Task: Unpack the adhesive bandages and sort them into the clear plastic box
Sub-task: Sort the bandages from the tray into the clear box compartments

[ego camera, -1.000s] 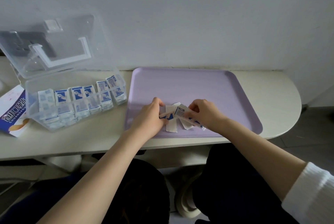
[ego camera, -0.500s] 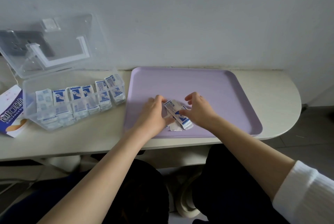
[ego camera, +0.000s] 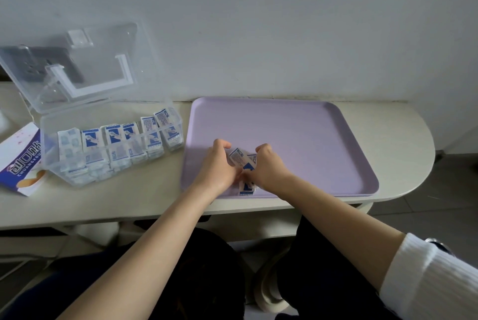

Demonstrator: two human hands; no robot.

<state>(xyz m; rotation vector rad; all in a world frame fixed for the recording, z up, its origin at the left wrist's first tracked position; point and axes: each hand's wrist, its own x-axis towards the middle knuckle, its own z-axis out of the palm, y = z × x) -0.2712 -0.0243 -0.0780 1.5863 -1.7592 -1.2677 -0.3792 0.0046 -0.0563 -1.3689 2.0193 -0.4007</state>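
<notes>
Item: loose stack of blue-and-white wrapped adhesive bandages (ego camera: 239,158), centre frame on flat lilac plastic tray (ego camera: 297,128). It is cupped between left hand (ego camera: 219,164) and right hand (ego camera: 267,168), fingers curled round it.
Risk: wrappers look slippery and may fan out when lifted.
Surroundings: clear compartmented plastic box (ego camera: 49,144), centre-left, lid up, rows crowded. Blue-and-white printed carton (ego camera: 20,159) beside it. The tray's rim stands between.

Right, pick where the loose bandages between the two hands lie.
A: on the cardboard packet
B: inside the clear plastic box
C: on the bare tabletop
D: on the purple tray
D: the loose bandages lie near the front edge of the purple tray, held between the curled fingers of the left hand and the right hand.
</notes>
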